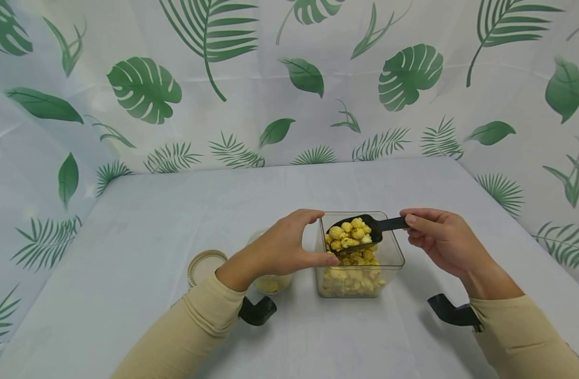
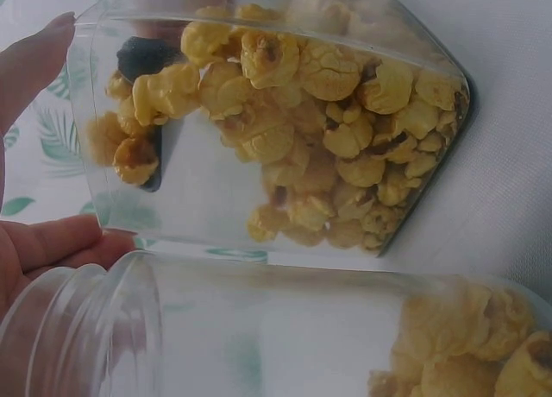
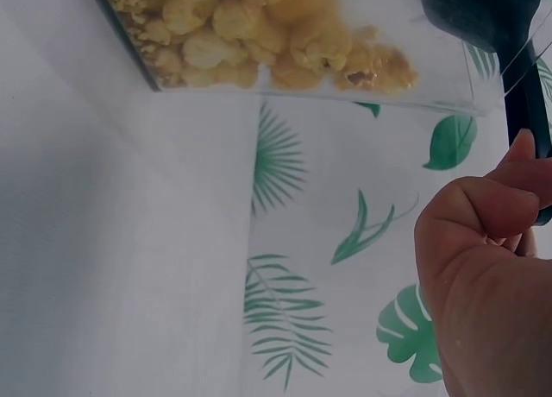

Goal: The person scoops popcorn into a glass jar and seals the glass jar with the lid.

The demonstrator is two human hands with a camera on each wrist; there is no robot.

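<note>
A square clear plastic container (image 1: 392, 252) holds yellow popcorn (image 1: 353, 276). My left hand (image 1: 289, 245) spans the container's left side, thumb at the near rim and fingers at the far rim. With thumb and fingers my right hand (image 1: 443, 237) pinches the handle of a black scoop (image 1: 376, 225). Popcorn fills the scoop, which is tilted inside the container's mouth, its tip toward the left. Beneath the left forearm, partly hidden, stands a clear round jar (image 2: 216, 328) with some popcorn at its bottom.
A round lid with a gold rim (image 1: 205, 255) lies left of the jar, partly behind the left wrist. White cloth (image 1: 280, 342) covers the table. Curtains with green leaves (image 1: 341, 131) hang at the back and both sides. Each wrist carries a black camera mount (image 1: 452, 313).
</note>
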